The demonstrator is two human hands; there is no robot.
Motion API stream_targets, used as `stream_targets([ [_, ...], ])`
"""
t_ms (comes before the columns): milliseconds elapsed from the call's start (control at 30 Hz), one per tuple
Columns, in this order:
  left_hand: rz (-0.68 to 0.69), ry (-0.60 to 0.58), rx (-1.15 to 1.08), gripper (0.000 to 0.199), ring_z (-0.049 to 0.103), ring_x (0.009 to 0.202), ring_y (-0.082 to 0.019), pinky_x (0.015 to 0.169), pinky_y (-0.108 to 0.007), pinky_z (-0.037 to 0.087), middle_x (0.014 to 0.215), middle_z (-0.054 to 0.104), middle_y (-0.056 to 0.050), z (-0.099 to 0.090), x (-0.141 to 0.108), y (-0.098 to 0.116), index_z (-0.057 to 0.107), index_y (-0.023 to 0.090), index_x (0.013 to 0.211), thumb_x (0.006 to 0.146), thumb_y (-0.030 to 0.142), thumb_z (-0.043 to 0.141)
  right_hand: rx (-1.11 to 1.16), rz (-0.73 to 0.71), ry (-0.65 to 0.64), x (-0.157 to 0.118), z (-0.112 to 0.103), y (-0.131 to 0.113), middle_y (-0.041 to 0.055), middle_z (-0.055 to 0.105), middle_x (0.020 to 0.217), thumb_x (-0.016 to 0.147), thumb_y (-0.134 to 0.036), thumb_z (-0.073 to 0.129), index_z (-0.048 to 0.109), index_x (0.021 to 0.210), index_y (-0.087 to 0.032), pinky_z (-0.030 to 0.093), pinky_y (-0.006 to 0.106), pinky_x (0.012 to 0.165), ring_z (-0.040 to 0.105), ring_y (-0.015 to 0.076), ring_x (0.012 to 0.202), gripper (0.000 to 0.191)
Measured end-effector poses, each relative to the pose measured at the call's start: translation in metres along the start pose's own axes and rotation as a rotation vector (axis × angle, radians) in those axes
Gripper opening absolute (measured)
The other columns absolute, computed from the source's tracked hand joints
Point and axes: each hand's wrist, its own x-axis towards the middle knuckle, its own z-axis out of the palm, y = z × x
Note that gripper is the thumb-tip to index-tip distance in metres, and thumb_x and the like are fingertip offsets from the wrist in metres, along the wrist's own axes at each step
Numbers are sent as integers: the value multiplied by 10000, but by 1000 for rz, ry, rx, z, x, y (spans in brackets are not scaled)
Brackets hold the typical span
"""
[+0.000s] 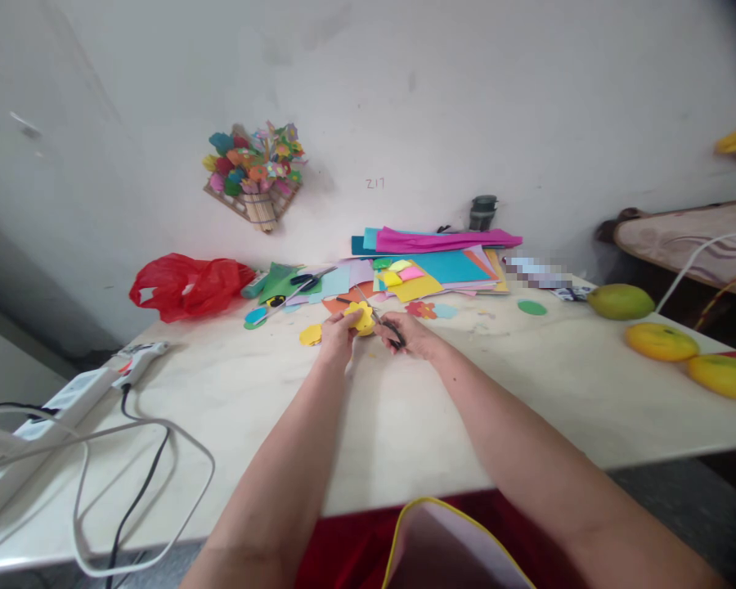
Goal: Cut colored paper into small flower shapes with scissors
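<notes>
My left hand [338, 334] pinches a yellow paper flower [362, 318] above the middle of the pale table [398, 425]. Just to the right, my right hand [406, 334] is closed on the dark handles of a pair of scissors [392, 330], whose blades reach the flower's right edge. Another yellow paper piece [311, 334] lies left of my left hand. An orange-red paper flower [421, 310] rests behind my right hand. Small yellow scraps lie below the held flower.
Behind the hands are stacked coloured sheets [460, 267] and a second pair of scissors [307, 280]. A red plastic bag [187, 286] and a power strip [79, 393] with loose cables are at left. Mangoes [661, 341] sit at right.
</notes>
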Motion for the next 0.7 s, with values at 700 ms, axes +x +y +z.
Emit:
stream_targets([
  [700,48,-75,151,368,509,461,-78,486,-208,421,543,574,22,-6,0,9,606,136,680,489,367,820,-3,-73,-108,5,-12,13,-36,563,503,737,-426,665,509,710,-161,271,156,282,488,64,348,309],
])
